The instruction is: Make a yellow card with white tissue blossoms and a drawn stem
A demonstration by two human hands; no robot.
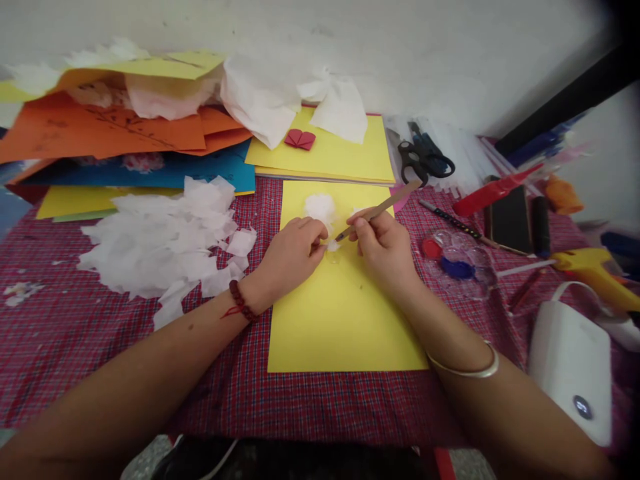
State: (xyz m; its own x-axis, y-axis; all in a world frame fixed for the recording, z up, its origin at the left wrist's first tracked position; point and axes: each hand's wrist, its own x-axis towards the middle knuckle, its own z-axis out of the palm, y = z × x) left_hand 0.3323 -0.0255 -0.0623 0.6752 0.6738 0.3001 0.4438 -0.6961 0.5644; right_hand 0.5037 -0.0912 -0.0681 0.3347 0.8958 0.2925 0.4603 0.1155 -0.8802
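A yellow sheet of paper [340,313] lies flat on the red checked cloth in front of me. My left hand [293,250] rests on it with fingers pinched on a small piece of white tissue [333,245]. My right hand [383,243] is closed round a thin wooden stick [385,207], whose tip points down-left at that tissue piece. A fluffy clump of white tissue [321,208] sits on the sheet just beyond the hands.
A heap of white tissue squares [165,243] lies to the left. Orange, blue and yellow sheets [125,133] are stacked at the back. Black scissors [425,160], a paint palette [455,260], a yellow glue gun [595,270] and a white device [570,367] stand on the right.
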